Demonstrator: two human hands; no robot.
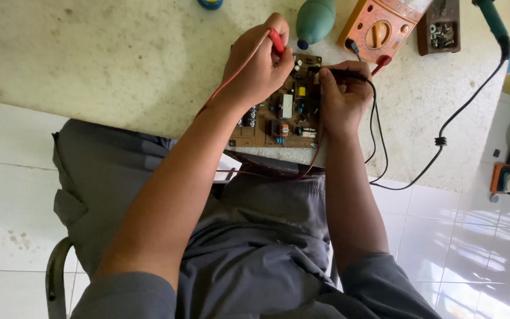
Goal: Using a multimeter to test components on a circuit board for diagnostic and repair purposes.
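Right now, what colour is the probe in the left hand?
Red probe, pinched in the left hand; seen in the head view.

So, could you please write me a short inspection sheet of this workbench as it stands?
Surface: pale speckled worktop, stained.
Job's things: brown circuit board at the edge; orange multimeter behind it.
Clutter: green rubber blower; small tray of screws; green-handled tool.
Grippers: left hand holds the red probe; right hand holds the black probe on the board.
Cables: red lead; black cord over the edge.
Surroundings: white floor tiles.
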